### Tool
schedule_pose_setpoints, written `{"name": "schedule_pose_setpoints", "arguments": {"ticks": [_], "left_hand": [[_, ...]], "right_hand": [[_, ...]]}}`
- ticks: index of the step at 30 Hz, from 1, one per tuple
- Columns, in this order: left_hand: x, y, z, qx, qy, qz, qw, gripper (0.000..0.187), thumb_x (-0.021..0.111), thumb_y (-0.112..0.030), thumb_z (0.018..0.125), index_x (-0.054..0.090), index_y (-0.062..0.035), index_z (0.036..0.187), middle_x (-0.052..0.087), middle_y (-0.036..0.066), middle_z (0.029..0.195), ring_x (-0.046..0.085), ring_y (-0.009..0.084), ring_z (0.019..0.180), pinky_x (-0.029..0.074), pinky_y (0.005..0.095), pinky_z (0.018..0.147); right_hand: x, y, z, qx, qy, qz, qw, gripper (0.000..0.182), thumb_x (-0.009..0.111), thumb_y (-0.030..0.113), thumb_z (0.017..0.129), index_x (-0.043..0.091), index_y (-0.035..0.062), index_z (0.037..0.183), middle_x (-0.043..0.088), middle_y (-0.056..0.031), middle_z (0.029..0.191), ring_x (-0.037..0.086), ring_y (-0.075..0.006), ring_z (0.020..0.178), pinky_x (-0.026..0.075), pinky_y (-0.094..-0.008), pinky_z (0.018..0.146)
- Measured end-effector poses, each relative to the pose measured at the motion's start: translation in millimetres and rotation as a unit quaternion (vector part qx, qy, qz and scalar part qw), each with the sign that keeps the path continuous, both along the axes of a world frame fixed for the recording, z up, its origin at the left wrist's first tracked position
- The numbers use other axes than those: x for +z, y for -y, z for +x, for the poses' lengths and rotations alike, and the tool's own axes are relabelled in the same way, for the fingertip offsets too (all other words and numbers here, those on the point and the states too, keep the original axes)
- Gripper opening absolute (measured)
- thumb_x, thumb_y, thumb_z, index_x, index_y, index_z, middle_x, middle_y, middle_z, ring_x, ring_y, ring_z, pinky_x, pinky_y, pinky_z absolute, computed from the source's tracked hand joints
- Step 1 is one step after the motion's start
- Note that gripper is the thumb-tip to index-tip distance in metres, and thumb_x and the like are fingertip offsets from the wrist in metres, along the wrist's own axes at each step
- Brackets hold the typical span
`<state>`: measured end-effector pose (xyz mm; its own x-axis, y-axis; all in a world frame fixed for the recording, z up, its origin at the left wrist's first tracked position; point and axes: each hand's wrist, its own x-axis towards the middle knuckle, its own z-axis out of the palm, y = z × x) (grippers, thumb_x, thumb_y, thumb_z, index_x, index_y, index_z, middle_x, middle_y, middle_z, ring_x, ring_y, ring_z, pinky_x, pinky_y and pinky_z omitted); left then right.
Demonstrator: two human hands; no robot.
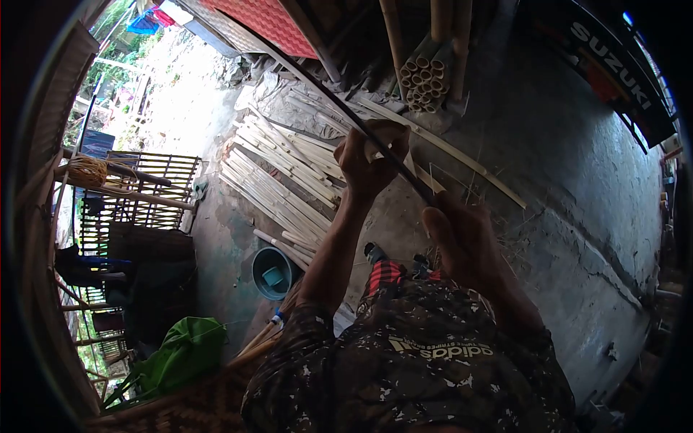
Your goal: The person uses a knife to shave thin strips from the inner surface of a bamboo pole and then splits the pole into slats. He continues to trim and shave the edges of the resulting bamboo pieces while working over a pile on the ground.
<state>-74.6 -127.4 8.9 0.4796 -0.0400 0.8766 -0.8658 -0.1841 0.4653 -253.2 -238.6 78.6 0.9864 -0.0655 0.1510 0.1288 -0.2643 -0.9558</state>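
As the left hand (367, 167) rings the dark pole (317, 84), the right hand (463, 238) grips it closer in.

We see a blackish pole (336, 102), cream-coloured bamboo strips (278, 160), tan bamboo tubes (437, 25) and a grey concrete floor (559, 173). Our shirt (433, 386) is dark camouflage flecked with white, its adidas lettering pale, and our legwear (385, 277) is red-and-black checked. We also have a red woven panel (271, 27), a dull blue bucket (259, 264), a bright green bag (184, 350) and a black banner (588, 68) lettered in greyish white.
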Motion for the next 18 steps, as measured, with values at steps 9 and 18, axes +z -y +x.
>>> {"name": "schedule_pose_setpoints", "arguments": {"ticks": [9,18], "left_hand": [[-4.0,7.1,11.7,-0.012,-0.032,-0.024,0.999,0.028,0.088,-0.014,0.076,0.068,-0.0031,0.093,0.071,0.005,0.081,0.069,0.0139,0.069,0.056,0.0274,0.063],[-9.1,8.6,13.8,-0.055,-0.064,-0.039,0.996,0.028,0.087,-0.010,0.077,0.066,-0.0027,0.094,0.070,0.003,0.080,0.067,0.0107,0.071,0.055,0.0272,0.064]], "right_hand": [[-5.3,2.3,4.6,-0.031,0.032,0.049,0.998,0.046,0.046,0.043,0.105,0.055,0.0026,0.085,0.049,0.0022,0.062,0.045,-0.0059,0.054,0.034,-0.0274,0.049],[-6.4,5.8,17.1,-0.036,-0.034,0.009,0.999,0.029,0.052,0.027,0.103,0.056,0.0007,0.091,0.049,-0.0049,0.059,0.048,-0.0133,0.052,0.038,-0.0358,0.050]]}}
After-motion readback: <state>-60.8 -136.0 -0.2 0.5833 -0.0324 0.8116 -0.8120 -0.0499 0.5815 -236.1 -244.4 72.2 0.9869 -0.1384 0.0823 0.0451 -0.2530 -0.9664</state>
